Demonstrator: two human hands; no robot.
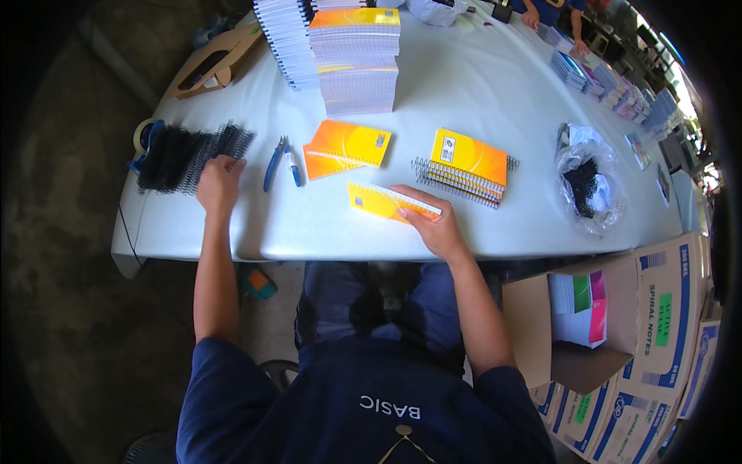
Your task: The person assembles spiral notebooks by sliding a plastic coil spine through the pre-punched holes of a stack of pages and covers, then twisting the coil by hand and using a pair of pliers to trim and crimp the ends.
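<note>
At the right end of a pile of black spiral coils (174, 160), my left hand (219, 184) has its fingers closed on a coil's end. My right hand (437, 228) holds a yellow-orange notebook (379, 203) by its right end, tilted above the table, a row of holes along its upper edge. Beyond it lie loose yellow-orange covers or pads (348, 147), overlapping. To the right is a stack of yellow notebooks (468, 166) with coils through their edges. Blue-handled cutting pliers (274, 164) and a small blue-and-white tool (292, 165) lie between my left hand and the covers.
Tall stacks of punched pages (357, 69) stand at the back of the white table (325, 236). A tape roll (144, 138) is at left, a clear plastic bag (591, 185) with black coils at right. An open carton (529, 325) stands lower right. Another person's hands (578, 48) work far right.
</note>
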